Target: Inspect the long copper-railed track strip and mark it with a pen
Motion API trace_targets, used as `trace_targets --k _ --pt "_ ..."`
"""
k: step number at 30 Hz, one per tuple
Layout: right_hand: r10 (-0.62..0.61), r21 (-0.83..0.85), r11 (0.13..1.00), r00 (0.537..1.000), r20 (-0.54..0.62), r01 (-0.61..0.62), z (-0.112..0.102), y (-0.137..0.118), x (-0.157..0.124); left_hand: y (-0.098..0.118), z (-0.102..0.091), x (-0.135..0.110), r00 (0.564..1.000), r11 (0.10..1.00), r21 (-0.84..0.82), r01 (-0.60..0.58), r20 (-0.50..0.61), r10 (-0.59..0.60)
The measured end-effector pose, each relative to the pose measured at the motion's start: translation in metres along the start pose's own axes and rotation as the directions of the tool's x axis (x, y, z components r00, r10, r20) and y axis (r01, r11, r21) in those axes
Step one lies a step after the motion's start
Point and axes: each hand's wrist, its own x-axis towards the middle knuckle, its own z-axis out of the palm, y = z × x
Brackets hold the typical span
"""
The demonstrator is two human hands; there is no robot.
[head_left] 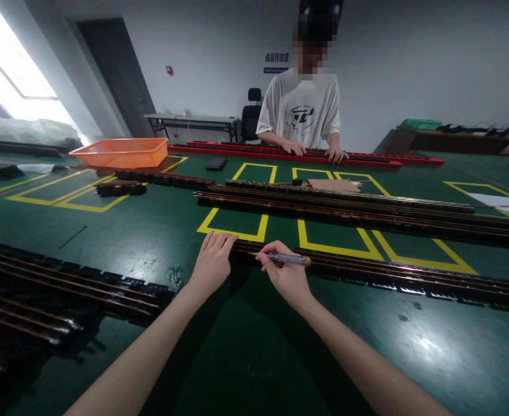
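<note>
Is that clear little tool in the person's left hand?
No, the clear-handled tool is gripped in the right hand, while the left hand rests open on the end of the dark rail.

Table point(159, 242): green, marked with yellow boxes point(237, 234).
Near edge: long dark rails point(388, 274).
Middle: stacked dark rails point(345, 208), cardboard point(334, 185).
Far side: orange basket point(122, 151), red rails point(280, 153).

Dark rail point(388, 276) — left end under left hand point(213, 264) and right hand point(285, 278), other end off-frame.
</note>
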Motion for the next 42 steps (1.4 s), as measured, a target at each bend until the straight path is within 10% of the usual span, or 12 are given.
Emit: trace_targets --k 42 --pt "0.038 0.043 0.999 0.994 -0.1 -0.033 -0.015 0.009 -0.012 0.003 -0.002 0.0 1.0 1.0 0.01 0.009 0.001 -0.009"
